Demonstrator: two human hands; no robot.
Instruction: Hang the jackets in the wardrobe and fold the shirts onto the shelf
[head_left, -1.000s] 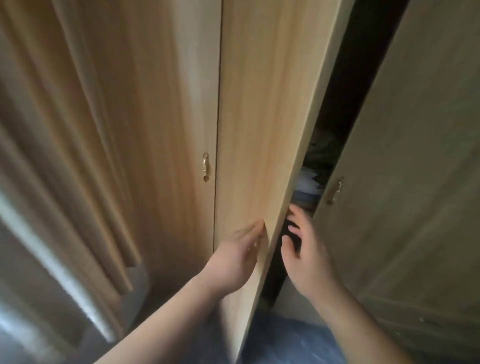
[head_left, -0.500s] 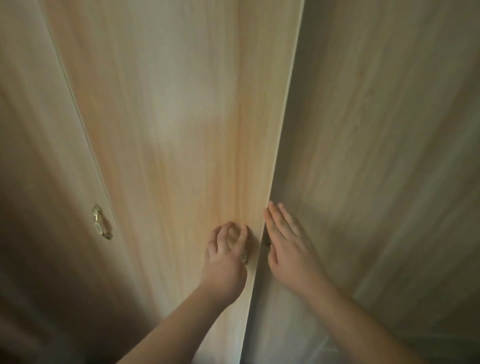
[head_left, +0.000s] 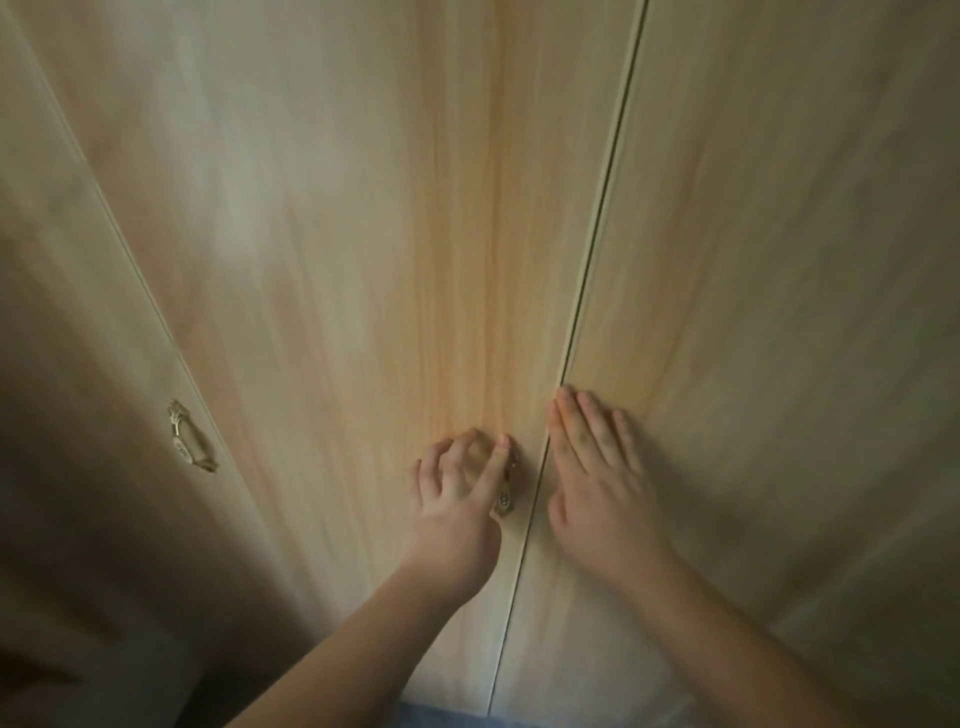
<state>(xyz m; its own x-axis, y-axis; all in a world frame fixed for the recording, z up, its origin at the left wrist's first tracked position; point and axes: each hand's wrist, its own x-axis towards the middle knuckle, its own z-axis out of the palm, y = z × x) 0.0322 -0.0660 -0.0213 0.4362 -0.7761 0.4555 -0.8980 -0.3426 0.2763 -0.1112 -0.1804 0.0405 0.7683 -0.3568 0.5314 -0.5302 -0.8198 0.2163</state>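
Your view is filled by a pale, orange-streaked wood-grain wardrobe (head_left: 519, 156) with its doors closed. Everything below is placed from the thin dark vertical seam (head_left: 597, 234) between two of those doors.

1. Wide middle door panel (head_left: 337, 260): immediately left of the seam.
2. Small brass-coloured ornate handle (head_left: 505, 496): on that panel, just left of the seam, low down.
3. Your left hand (head_left: 457, 493): on the handle, fingers curled, index finger lying along the metal (the thumb is hidden, so I cannot tell whether you are pinching the handle or only touching it).
4. Right door panel (head_left: 779, 260): immediately right of the seam.
5. Your right hand (head_left: 597, 483): flat on this panel, fingers straight and together, its edge just beside the seam. It does not touch your left hand.
6. Narrow leftmost door panel (head_left: 62, 364): far left of the seam, in shadow.
7. Second brass-coloured leaf-shaped handle (head_left: 189, 439): on that leftmost panel.
8. Strip of blue fabric (head_left: 447, 717): bottom edge, just left of the seam.
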